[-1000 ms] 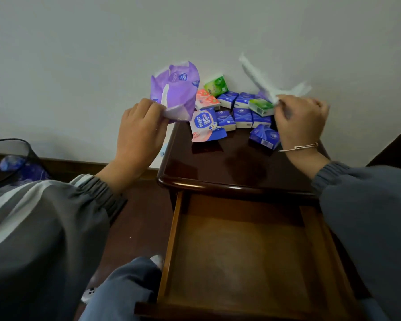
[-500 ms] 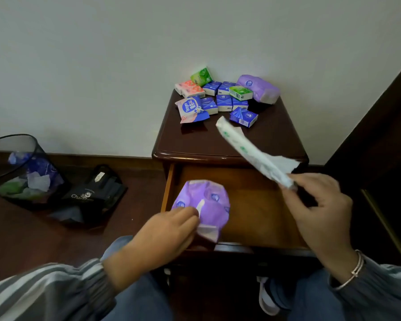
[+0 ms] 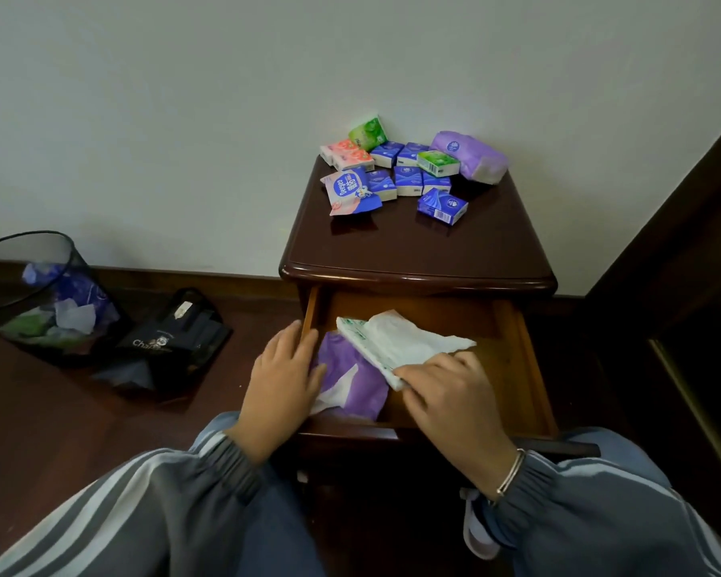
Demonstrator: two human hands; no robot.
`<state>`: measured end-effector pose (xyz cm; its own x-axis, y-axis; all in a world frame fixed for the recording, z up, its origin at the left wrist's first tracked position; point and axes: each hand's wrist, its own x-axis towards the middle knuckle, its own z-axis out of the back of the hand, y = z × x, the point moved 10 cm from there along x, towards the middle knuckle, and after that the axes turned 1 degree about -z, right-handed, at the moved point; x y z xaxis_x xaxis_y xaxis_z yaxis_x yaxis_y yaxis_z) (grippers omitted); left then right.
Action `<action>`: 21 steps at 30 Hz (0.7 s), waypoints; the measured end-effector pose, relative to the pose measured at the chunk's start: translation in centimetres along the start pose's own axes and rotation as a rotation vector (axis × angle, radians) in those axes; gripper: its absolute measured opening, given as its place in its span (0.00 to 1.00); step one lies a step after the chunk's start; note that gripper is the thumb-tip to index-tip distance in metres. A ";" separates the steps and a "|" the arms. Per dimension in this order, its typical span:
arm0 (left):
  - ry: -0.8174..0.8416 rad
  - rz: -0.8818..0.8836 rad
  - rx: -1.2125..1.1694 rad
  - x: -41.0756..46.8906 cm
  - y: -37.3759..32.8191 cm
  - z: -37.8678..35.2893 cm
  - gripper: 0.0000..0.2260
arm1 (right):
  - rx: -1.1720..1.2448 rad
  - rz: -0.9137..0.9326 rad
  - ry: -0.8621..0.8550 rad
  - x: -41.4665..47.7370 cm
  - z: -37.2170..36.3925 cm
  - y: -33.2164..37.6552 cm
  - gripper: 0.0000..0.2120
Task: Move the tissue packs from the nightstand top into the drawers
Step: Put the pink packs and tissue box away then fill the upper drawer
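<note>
I get a dim, flat picture with soft light from above. The wall (image 3: 184, 118) is palest mid-frame and greys off toward the corners. The glossy nightstand top (image 3: 413, 251) shows a thin sheen along its front lip and dark reflections under the tissue packs (image 3: 408, 181). Inside the drawer (image 3: 513, 368) the white tissue pack (image 3: 396, 339) is nearly washed out. The right edge sinks into near-black. The baseboard (image 3: 184, 276) bows with the wide lens, and the sleeves (image 3: 142, 514) look soft and smeared.

Tissue packs (image 3: 406, 181) lie on the nightstand (image 3: 417, 251), above the drawer (image 3: 496, 368).
</note>
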<state>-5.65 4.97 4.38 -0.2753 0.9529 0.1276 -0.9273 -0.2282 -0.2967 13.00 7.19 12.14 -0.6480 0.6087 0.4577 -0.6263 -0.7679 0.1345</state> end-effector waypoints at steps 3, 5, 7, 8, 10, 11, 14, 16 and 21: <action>0.121 0.297 -0.340 -0.4 3.2 -2.7 0.26 | -0.075 0.058 0.023 0.6 -1.7 1.6 0.08; 0.124 0.283 -0.408 -0.2 3.1 -3.2 0.19 | -0.101 0.060 0.060 1.1 -3.0 2.5 0.11; 0.076 0.223 -0.412 0.1 2.4 -2.9 0.12 | -0.131 0.058 0.148 1.8 -4.5 3.6 0.12; 0.061 0.220 -0.405 0.1 2.4 -2.8 0.12 | -0.128 0.068 0.225 1.9 -5.7 4.2 0.12; 0.037 0.261 -0.398 0.1 2.9 -2.5 0.15 | -0.004 0.081 0.340 2.0 -7.6 5.2 0.17; 0.035 0.281 -0.402 0.0 3.1 -2.5 0.16 | 0.073 0.090 0.376 1.9 -8.1 5.5 0.19; 0.062 0.295 -0.403 -0.1 3.6 -2.9 0.18 | 0.270 0.034 0.276 1.7 -7.2 5.0 0.18; 0.054 0.304 -0.392 -0.2 3.8 -3.0 0.18 | 0.363 -0.184 0.175 1.4 -6.6 1.2 0.16; 0.016 0.323 -0.385 -0.2 3.9 -3.1 0.14 | 0.681 -0.872 0.290 -1.4 -10.2 -8.2 0.25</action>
<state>-8.39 4.51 0.31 -0.5261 0.8494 -0.0419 -0.6340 -0.4245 -0.6464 14.69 14.66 1.45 -0.2385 0.9428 -0.2331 -0.6042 0.0439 0.7956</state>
